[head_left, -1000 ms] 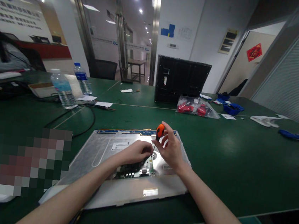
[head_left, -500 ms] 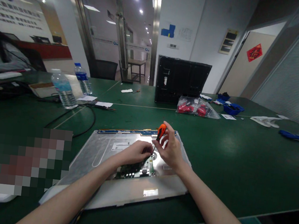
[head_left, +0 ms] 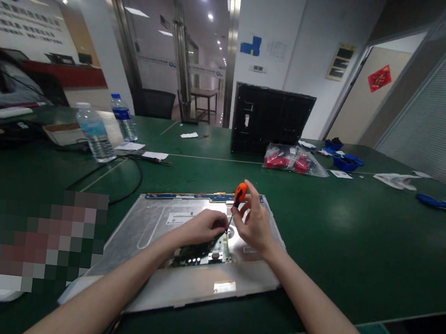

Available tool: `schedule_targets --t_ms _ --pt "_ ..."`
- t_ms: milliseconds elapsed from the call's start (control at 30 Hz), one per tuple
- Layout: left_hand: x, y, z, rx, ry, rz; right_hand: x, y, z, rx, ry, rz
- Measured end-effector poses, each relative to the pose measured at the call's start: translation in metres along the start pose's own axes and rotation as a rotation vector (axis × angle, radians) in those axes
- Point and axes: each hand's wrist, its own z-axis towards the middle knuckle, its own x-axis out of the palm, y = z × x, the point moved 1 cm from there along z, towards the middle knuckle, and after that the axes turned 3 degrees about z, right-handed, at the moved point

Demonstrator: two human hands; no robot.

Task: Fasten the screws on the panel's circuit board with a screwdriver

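1. The right hand point(head_left: 255, 221) has its grip closed around the orange-and-black screwdriver point(head_left: 240, 192), which tilts slightly, shaft down, over the metal panel point(head_left: 136, 232).
2. The left hand point(head_left: 206, 226) is at the shaft's lower end, above the circuit board point(head_left: 220, 251); its fingers curl, but I cannot tell whether its grip pinches anything.
3. The board sits on the panel, which lies flat on the green surface point(head_left: 360, 229).
4. A clear plastic bag point(head_left: 315, 167) holds red items point(head_left: 277, 161), just before the upright black casing point(head_left: 271, 121).
5. To its right are 2 blue containers point(head_left: 338, 167), both with dark contents too small to identify.
6. At left stand 2 clear bottles point(head_left: 96, 135), capped; their fill level is unclear.
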Motion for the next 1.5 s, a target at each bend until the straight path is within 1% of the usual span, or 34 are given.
schedule_targets --t_ms 200,400,700,933,1133,1333,1500 --pt "-0.0022 -0.0032 -0.0016 -0.008 -0.011 0.008 -0.0012 0.0001 0.0009 -0.02 -0.038 -0.001" --pt "-0.0026 -0.0043 -0.0011 -0.001 -0.002 0.0 -0.0007 0.0 0.0015 -0.016 -0.001 0.003" --pt "0.0005 0.0008 -0.0001 0.008 0.003 -0.014 -0.0015 0.0008 -0.0004 -0.001 0.003 0.028" --pt "-0.002 -0.0026 -0.0011 -0.012 -0.005 -0.002 -0.0025 -0.0024 0.0017 -0.005 -0.02 0.002" --pt "-0.0033 -0.0053 -0.0007 -0.016 0.005 -0.002 -0.0024 0.0002 0.0021 0.012 0.012 0.008" --pt "-0.0022 -0.0037 -0.0004 -0.016 0.005 -0.009 -0.0032 0.0014 0.0012 0.005 -0.005 -0.006" --pt "-0.0035 -0.0061 -0.0015 -0.016 -0.002 -0.008 -0.0044 0.0003 0.0022 0.008 -0.035 -0.04"
